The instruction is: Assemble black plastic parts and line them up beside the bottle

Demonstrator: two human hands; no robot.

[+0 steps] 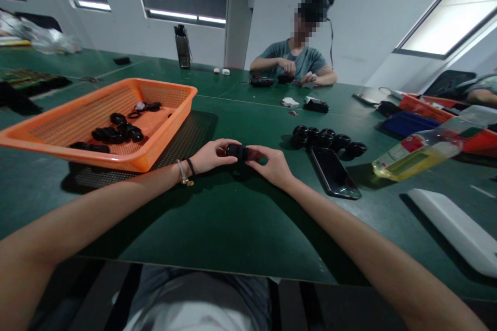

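Observation:
Between my two hands is a small black rounded part (236, 152), just above the green table top (236, 227). My left hand (213, 158) grips its left side with thumb and fingers. From the other side, my right hand (272, 164) pinches its right end. Fingers cover some of the part, so its exact kind cannot be made out. Similar black rounded parts (324, 138) stand in a cluster to the right. More black pieces (118, 130) lie in the orange plastic basket (144, 161) on my left.
A smartphone (336, 175) lies right of my hands. Beyond it are a tilted bottle of yellow liquid (419, 152), a white box-like object (456, 227) and a blue tray (409, 126). A dark water bottle (182, 47) stands at the back. Opposite sits a co-worker (297, 59), handling small items.

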